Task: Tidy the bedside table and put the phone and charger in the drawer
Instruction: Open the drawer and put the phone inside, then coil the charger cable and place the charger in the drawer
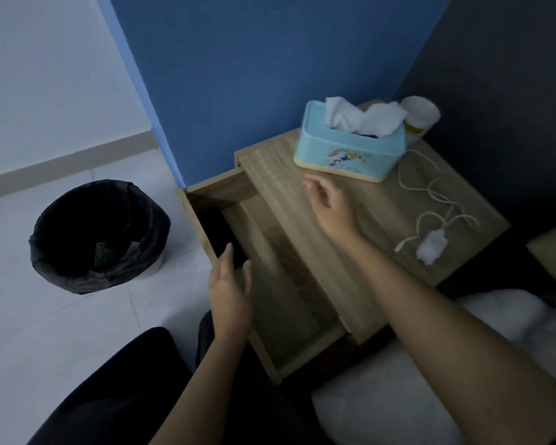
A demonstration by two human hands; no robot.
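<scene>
**Hands free over open drawer, charger next**

Both hands empty, fingers loose and spread. Left hand (230,290) hovers low centre of frame at the drawer's (289,277) front-left corner, just by a dark slab lying in the drawer's left end, prob. the phone (220,236), though too dark to be sure. If so, the phone is already stowed and the left hand sits where a release would leave it.

Right hand (329,203) floats mid-frame above the table top (382,200), palm down, touching nothing, angled toward the right side where the charger (430,244) lies: white plug w/ its cable looped loosely behind it, right of centre. My read: the right hand is heading for it, and the drawer is left pulled out so the charger can drop straight in.

Blue tissue box (350,149) sits at the table's back, upper centre-right, w/ a white cup (419,118) tucked behind it by the wall, out of the reach path. Black-lined bin (100,236) stands on the floor, left of frame, well apart from the table.
</scene>
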